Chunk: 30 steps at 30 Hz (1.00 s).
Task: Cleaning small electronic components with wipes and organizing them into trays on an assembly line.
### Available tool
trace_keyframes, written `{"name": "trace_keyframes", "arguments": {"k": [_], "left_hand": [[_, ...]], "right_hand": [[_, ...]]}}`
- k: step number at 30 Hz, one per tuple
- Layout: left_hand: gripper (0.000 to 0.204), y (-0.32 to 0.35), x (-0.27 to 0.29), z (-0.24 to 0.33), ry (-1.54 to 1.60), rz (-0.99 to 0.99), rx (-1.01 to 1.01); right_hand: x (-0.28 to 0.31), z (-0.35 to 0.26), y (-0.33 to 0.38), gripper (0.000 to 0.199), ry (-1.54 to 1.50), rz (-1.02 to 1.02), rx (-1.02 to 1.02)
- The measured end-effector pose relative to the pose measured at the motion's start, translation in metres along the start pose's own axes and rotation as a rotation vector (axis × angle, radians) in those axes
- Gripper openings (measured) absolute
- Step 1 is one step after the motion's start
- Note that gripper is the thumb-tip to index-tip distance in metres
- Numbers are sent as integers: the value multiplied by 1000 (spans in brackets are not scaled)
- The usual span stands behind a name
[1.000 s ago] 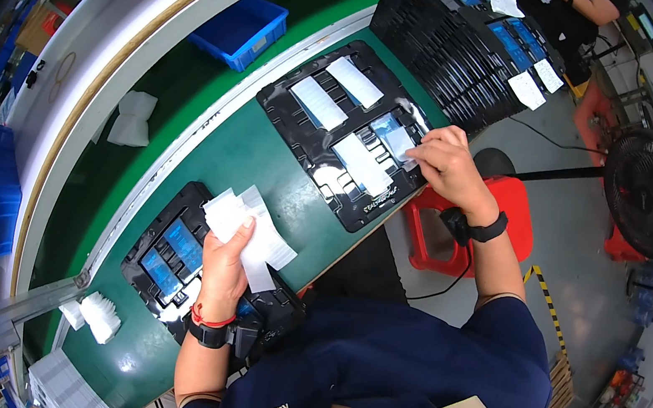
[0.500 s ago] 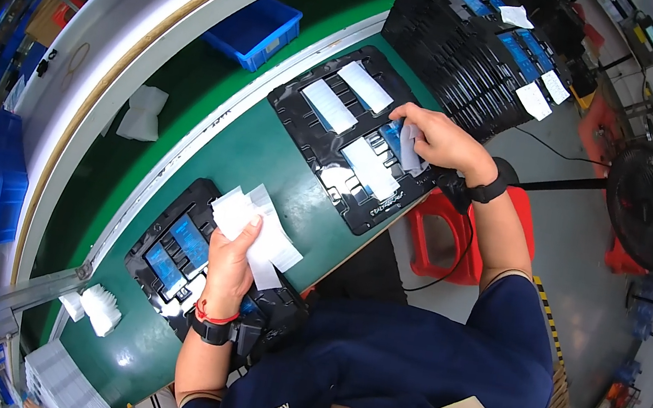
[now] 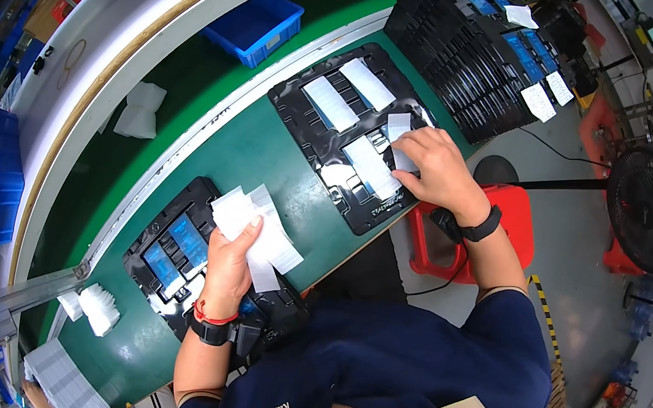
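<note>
Our right hand (image 3: pixel 437 170) presses a white slip (image 3: pixel 398 135) onto the black tray (image 3: pixel 353 136) on the green bench (image 3: pixel 266 153), fingers flat, grasping nothing. Our left hand (image 3: pixel 229 261) clenches a stack of slips (image 3: pixel 256 223) over the nearer tray (image 3: pixel 168 244). We judge the covering step nearly finished; next comes drawing another slip from the stack.

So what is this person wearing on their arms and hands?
Both hands are bare, no gloves. The left hand has a thin red cord bracelet and a black wristwatch at the wrist. The right hand has a black wristband. Dark navy short sleeves leave both forearms uncovered.
</note>
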<state>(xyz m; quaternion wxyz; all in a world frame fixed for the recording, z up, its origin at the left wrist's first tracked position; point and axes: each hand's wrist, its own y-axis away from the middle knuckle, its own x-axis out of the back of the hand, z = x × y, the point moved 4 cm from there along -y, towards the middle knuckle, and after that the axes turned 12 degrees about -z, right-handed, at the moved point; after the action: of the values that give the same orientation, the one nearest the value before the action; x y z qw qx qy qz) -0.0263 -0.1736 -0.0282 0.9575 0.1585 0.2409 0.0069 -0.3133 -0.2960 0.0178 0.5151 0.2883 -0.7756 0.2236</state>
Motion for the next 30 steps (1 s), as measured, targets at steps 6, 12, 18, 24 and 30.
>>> {"name": "trace_keyframes", "arguments": {"k": [6, 12, 18, 24, 30], "left_hand": [[28, 1, 2, -4, 10, -9, 9], [27, 1, -2, -1, -31, -1, -29], [26, 1, 1, -3, -42, -1, -25], [28, 1, -2, -1, 18, -16, 20], [29, 1, -3, 0, 40, -24, 21]], "right_hand": [[-8, 7, 3, 19, 96, 13, 60], [-9, 13, 8, 13, 153, 69, 88], [2, 15, 10, 12, 178, 112, 138], [0, 19, 12, 10, 188, 75, 144], [27, -4, 17, 20, 195, 141, 85]]}}
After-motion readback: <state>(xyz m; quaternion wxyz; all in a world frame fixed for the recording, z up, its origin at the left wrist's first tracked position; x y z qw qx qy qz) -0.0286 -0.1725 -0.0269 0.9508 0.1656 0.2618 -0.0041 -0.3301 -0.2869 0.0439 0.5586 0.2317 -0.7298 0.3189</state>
